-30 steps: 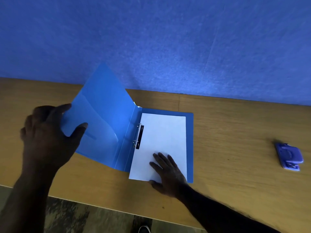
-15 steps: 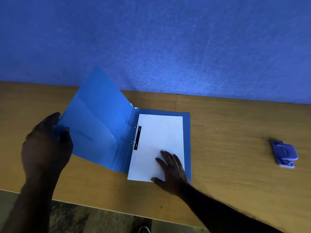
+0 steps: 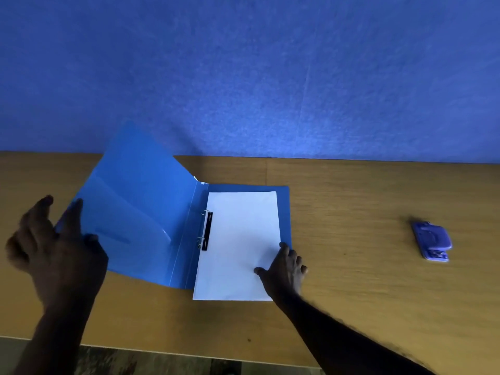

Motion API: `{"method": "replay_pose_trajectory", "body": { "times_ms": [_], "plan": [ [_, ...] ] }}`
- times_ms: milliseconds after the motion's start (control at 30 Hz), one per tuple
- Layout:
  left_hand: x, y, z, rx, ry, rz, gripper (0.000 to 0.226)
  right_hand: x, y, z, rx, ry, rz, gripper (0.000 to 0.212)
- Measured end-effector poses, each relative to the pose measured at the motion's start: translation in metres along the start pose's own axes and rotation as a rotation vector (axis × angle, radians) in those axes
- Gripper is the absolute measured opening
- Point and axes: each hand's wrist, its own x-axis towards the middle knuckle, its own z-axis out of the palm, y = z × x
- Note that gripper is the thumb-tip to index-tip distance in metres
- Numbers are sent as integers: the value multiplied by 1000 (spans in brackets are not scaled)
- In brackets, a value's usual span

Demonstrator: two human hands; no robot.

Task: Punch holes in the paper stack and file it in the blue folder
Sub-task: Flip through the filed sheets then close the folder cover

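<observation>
Two hands are on the blue folder [image 3: 284, 209], which lies open on the bench [image 3: 351, 280] a little left of the middle. Its back panel sits flat on the wood, and the paper stack [image 3: 240, 239] lies on that panel, white and squared up, its left edge against the metal rings [image 3: 203, 228] at the spine. A black strip [image 3: 207, 230] runs along the sheets just beside the rings.

The front cover [image 3: 146, 190] is lifted off the bench and leans out to the left, tilted rather than upright. A clear pocket [image 3: 127, 220] shows on its inner face. The left hand [image 3: 56, 247] grips the cover's free edge, thumb on the inner face and the fingers up along the edge; it is blurred, so how the fingers lie is hard to make out.

The right hand [image 3: 284, 269] rests flat with fingers spread on the near right corner of the paper stack, reaching over the sheets' right edge onto the folder's rim. It grasps nothing.

Well off to the right, apart from everything else, a small purple-blue hole punch [image 3: 433, 240] sits on the bench. A blue wall [image 3: 243, 77] rises straight behind the bench's far edge, and a strip of dark floor [image 3: 135, 364] shows below its near edge.
</observation>
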Motion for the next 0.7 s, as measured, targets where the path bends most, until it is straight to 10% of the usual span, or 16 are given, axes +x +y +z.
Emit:
{"method": "replay_pose_trajectory", "body": {
  "times_ms": [133, 400, 700],
  "plan": [
    [-27, 65, 6, -7, 63, 302, 52, 8, -7, -2, 81, -45, 109, 83],
    [-118, 108, 110, -231, -682, 957, 55, 17, 9, 0, 208, -21, 41, 69],
    [-137, 104, 122, -275, -623, 1009, 47, 21, 32, -12, 454, -18, -54, 19]
  ]
}}
